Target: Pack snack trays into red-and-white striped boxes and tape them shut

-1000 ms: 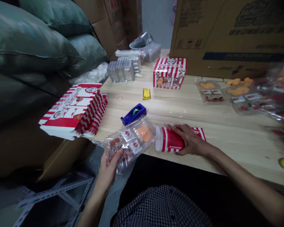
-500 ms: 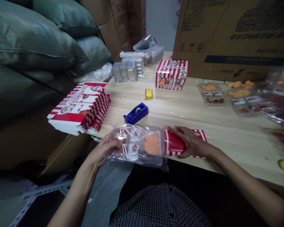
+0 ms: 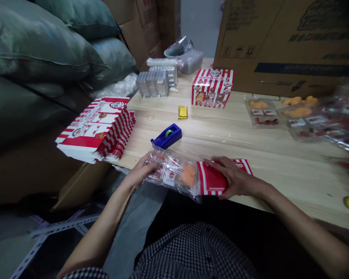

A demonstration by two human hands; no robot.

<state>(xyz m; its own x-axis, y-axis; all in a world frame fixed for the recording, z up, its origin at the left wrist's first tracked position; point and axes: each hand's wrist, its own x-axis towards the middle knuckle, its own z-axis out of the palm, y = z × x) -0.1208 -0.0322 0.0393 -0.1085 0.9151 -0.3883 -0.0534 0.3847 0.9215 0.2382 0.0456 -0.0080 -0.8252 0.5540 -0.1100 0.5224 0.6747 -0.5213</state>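
My left hand (image 3: 142,171) grips the left end of a clear plastic packet (image 3: 174,174) with an orange piece and small red items inside. The packet's right end meets the open mouth of a red-and-white striped box (image 3: 213,180) lying on the near edge of the wooden table (image 3: 279,155). My right hand (image 3: 235,178) lies on top of that box with its fingers curled over it, holding it down.
A blue tape dispenser (image 3: 166,136) sits just behind the packet. A stack of flat striped boxes (image 3: 95,130) overhangs the table's left edge. An assembled striped box (image 3: 213,88), a yellow sachet (image 3: 182,112), clear trays (image 3: 155,82) and more filled packets (image 3: 296,116) lie farther back.
My left hand has brought the packet from below the table edge up and rightward to the mouth of the striped box. My right hand stays on the box.
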